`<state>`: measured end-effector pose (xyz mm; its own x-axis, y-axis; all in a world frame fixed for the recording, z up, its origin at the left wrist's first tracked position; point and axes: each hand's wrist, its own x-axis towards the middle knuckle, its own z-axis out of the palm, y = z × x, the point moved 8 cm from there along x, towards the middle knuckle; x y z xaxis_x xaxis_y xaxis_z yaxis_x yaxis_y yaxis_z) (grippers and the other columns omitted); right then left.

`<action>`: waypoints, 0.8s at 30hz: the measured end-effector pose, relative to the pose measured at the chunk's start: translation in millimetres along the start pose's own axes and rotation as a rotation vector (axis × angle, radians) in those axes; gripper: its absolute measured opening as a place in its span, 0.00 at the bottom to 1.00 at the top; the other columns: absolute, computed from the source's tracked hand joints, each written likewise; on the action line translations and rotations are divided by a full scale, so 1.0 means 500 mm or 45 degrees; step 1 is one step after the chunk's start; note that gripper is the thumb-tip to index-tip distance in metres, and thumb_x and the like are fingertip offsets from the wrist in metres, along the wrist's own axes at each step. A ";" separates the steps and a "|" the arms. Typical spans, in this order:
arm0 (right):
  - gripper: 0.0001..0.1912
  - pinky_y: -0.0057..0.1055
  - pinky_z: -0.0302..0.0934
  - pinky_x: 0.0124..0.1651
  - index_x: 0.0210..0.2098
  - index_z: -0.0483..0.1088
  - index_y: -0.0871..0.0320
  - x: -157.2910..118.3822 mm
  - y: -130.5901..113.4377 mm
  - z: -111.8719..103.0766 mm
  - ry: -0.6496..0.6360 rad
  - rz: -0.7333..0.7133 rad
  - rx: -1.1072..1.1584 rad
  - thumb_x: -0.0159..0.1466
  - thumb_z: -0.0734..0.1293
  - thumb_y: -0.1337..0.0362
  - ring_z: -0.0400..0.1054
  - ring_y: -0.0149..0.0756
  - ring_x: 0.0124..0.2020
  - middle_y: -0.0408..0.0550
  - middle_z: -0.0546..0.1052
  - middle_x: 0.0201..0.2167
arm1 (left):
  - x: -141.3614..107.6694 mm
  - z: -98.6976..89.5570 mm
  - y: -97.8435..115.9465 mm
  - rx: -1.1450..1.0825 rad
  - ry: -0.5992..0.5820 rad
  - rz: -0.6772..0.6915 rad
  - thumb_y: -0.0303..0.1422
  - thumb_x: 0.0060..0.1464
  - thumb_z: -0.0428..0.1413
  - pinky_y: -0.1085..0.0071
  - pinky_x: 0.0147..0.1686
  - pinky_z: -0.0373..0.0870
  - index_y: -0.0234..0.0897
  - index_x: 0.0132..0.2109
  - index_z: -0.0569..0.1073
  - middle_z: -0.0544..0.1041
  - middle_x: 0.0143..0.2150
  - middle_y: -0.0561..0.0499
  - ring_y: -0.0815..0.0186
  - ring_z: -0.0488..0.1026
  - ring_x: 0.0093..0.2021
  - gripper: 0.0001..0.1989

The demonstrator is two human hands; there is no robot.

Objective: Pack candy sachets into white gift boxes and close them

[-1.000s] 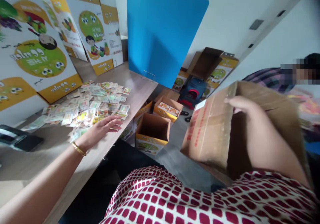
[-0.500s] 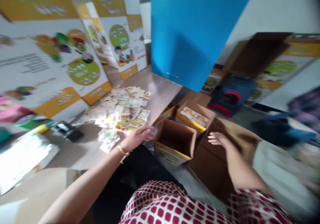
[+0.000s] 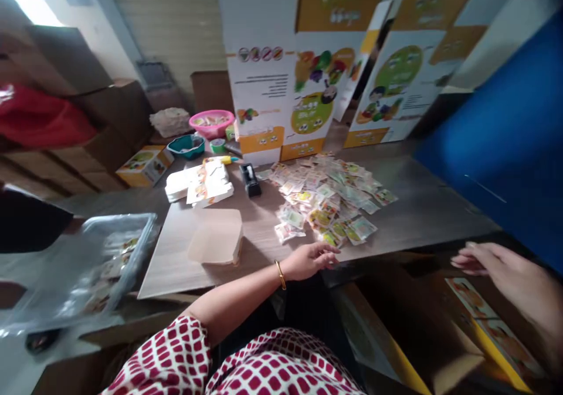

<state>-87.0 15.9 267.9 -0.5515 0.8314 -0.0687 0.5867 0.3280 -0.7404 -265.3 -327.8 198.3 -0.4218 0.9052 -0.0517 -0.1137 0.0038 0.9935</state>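
Observation:
A wide heap of small printed sachets (image 3: 334,192) lies spread over the wooden table. My left hand (image 3: 310,261) is at the table's front edge, just below the heap. Its fingers are loosely bent and apart, and I see nothing in them. To the right, my right hand (image 3: 488,260) hovers over the boxes beside the table, somewhat blurred. Its fingers are half curled with nothing visible in them. Beneath it are an open brown carton (image 3: 409,324) and a box holding orange-printed packs (image 3: 497,330).
On the table are an open pale box (image 3: 217,236), flat printed cartons (image 3: 209,184), a black tape dispenser (image 3: 250,181), a teal basket (image 3: 186,147) and a pink basket (image 3: 212,124). Large printed cartons (image 3: 264,101) and a blue panel (image 3: 497,131) stand behind. Another person's sleeve (image 3: 30,222) is near a clear tub (image 3: 145,230).
My view has swung left, bringing the left of the table, the tub and another person's arm into sight. My left hand stays by the sachet heap; my right hand remains above the boxes.

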 end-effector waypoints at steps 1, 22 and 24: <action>0.12 0.46 0.71 0.51 0.25 0.72 0.43 -0.002 -0.075 0.074 -0.136 -0.102 -0.021 0.60 0.64 0.48 0.79 0.53 0.38 0.60 0.82 0.33 | -0.016 -0.014 -0.010 -0.002 0.058 0.025 0.60 0.57 0.55 0.56 0.46 0.74 0.46 0.53 0.77 0.82 0.47 0.38 0.56 0.82 0.43 0.28; 0.27 0.35 0.67 0.47 0.52 0.77 0.53 -0.419 -0.721 0.903 -1.242 -1.889 -0.414 0.77 0.50 0.50 0.77 0.43 0.45 0.51 0.81 0.43 | -0.527 -0.360 0.051 1.549 1.163 0.160 0.37 0.62 0.61 0.43 0.72 0.49 0.52 0.72 0.60 0.77 0.60 0.45 0.50 0.67 0.67 0.34; 0.24 0.36 0.67 0.51 0.55 0.75 0.54 -0.416 -0.745 0.933 -1.286 -1.855 -0.352 0.77 0.52 0.51 0.76 0.43 0.51 0.51 0.81 0.49 | -0.517 -0.388 0.043 1.649 1.111 0.079 0.34 0.65 0.58 0.47 0.73 0.46 0.51 0.67 0.68 0.81 0.52 0.50 0.55 0.73 0.61 0.25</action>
<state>-467.5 -488.3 246.2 -0.7123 -0.7000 0.0518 -0.6401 0.6176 -0.4570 -333.1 -644.3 213.5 -0.8203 0.4022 0.4066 0.5521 0.7423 0.3797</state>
